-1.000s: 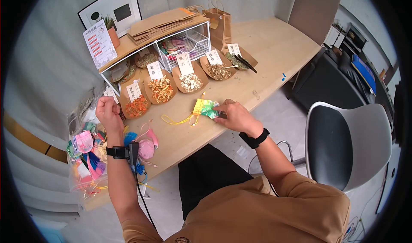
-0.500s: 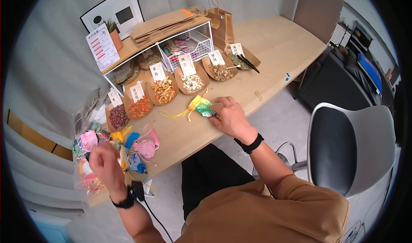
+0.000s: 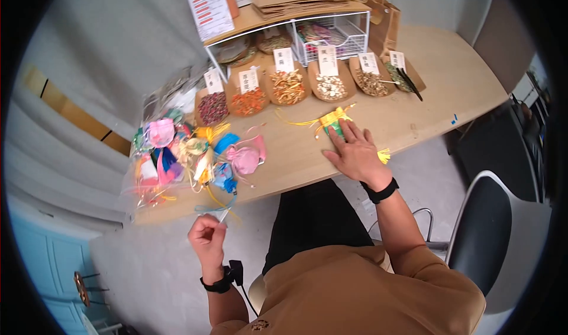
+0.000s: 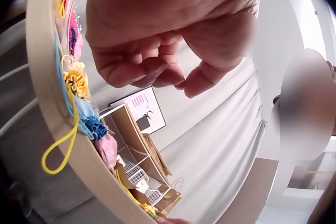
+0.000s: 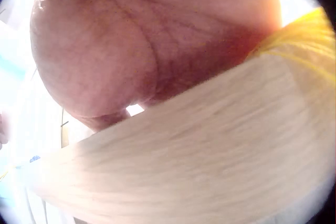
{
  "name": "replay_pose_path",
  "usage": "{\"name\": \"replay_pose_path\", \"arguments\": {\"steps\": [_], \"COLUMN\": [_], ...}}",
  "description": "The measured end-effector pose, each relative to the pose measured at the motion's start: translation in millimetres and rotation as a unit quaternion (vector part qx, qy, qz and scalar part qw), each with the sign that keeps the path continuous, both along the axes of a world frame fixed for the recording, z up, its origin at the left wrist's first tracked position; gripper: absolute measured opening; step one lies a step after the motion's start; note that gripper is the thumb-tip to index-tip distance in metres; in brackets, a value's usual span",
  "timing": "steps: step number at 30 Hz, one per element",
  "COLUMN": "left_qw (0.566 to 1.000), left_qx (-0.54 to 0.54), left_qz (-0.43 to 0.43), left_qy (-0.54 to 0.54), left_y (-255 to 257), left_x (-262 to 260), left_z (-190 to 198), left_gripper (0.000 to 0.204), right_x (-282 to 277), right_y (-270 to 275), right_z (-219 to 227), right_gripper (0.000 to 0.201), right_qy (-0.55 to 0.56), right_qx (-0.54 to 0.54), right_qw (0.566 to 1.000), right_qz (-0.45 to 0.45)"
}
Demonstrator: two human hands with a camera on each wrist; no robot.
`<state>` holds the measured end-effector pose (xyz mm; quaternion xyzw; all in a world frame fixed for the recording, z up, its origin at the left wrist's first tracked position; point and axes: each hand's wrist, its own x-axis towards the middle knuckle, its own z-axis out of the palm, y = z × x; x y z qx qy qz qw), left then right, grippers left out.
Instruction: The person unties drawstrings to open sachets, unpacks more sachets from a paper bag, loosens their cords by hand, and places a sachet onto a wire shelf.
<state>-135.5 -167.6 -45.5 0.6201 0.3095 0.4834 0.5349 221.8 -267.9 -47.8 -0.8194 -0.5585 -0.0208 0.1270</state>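
A yellow and green drawstring pouch (image 3: 333, 120) lies on the table near the front edge, its yellow cords trailing left. My right hand (image 3: 357, 153) rests on it with straight, spread fingers and covers most of its green part. A yellow tassel (image 3: 384, 156) sticks out beside the wrist; the right wrist view shows this palm (image 5: 152, 40) low over the table edge. My left hand (image 3: 207, 235) is raised in front of the table's front left edge. Its fingers are curled, thumb near the fingertips, and the left wrist view shows nothing between them (image 4: 173, 40).
Several colourful pouches lie at the table's left, with a pink pouch (image 3: 244, 159) nearest the middle. Paper trays of dried herbs, one holding orange petals (image 3: 248, 102), line the back below a shelf (image 3: 242, 27). Black tongs (image 3: 410, 84) lie across the rightmost tray. A chair (image 3: 482, 234) stands right.
My left hand has come down from over the table's left side to in front of its edge. The right hand's fingers have spread flat over the pouch. The head view has shifted left.
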Motion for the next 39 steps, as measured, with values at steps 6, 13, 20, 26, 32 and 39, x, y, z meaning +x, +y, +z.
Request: {"name": "replay_pose_path", "arguments": {"steps": [6,13,20,26,32,39], "left_qw": [0.990,0.937,0.878,0.846,0.892,0.874], "left_qx": [0.101,0.270,0.308,0.209,0.244,0.208], "left_qz": [0.009,0.020,0.039,-0.074,-0.058,-0.097], "left_qy": [0.101,0.220,0.364,0.484,0.376,0.429], "left_y": [0.7,20.1,60.9,111.2,100.9,99.2], "left_x": [34.5,61.6,90.3,110.1,108.7,114.6], "left_z": [12.5,27.0,43.8,31.2,25.7,35.5], "left_gripper": [0.011,0.026,0.032,0.044,0.042,0.041], "right_x": [-3.7,-9.4,-11.1,-9.2,-8.9,-5.8], "right_y": [-1.9,2.7,5.9,4.6,6.0,12.3], "right_z": [4.4,-4.4,-8.2,-8.4,-6.6,5.3], "right_gripper": [0.065,0.071,0.071,0.068,0.067,0.068], "right_qy": [-0.006,-0.031,-0.042,-0.037,-0.031,0.005], "right_qx": [-0.010,0.009,0.019,0.061,0.067,0.078], "right_qw": [0.999,0.996,0.994,0.993,0.993,0.995], "right_qz": [-0.052,-0.088,-0.098,-0.098,-0.095,-0.066]}}
